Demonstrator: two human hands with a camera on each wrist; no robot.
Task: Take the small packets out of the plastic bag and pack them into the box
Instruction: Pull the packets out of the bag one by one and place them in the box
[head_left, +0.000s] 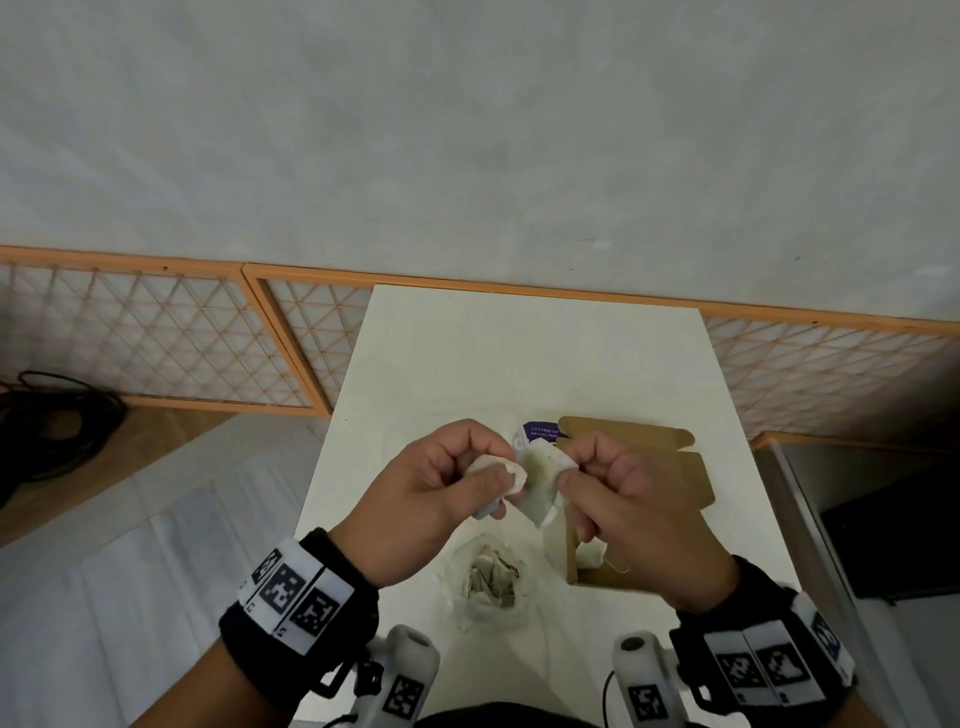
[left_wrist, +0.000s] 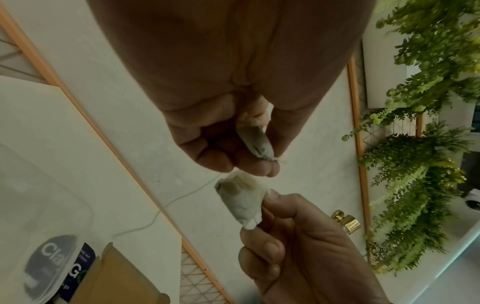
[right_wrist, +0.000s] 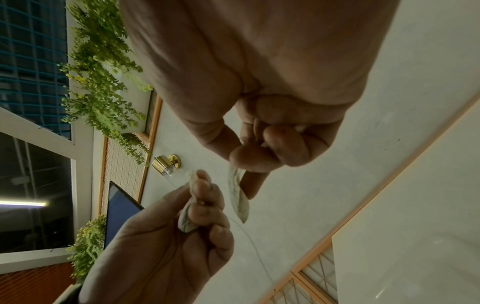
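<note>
Both hands are raised over the white table (head_left: 519, 353), close together. My left hand (head_left: 501, 465) pinches a small white packet (head_left: 491, 467) between thumb and fingers; the same packet (left_wrist: 255, 142) shows in the left wrist view. My right hand (head_left: 569, 467) pinches a second, greenish-stained packet (head_left: 543, 480), seen edge-on in the right wrist view as a packet (right_wrist: 237, 195) with a thin thread (right_wrist: 255, 248) trailing from it. Below the hands, the clear plastic bag (head_left: 488, 579) lies on the table with several packets inside. The open brown cardboard box (head_left: 644, 467) sits to the right, with a packet (head_left: 592, 556) in it.
A white and purple labelled item (head_left: 540, 432) lies just behind the hands, next to the box. An orange-framed lattice screen (head_left: 156, 338) stands beyond the table's far edge. Black cables (head_left: 47, 421) lie on the floor at left. The table's right edge borders a grey surface (head_left: 810, 519).
</note>
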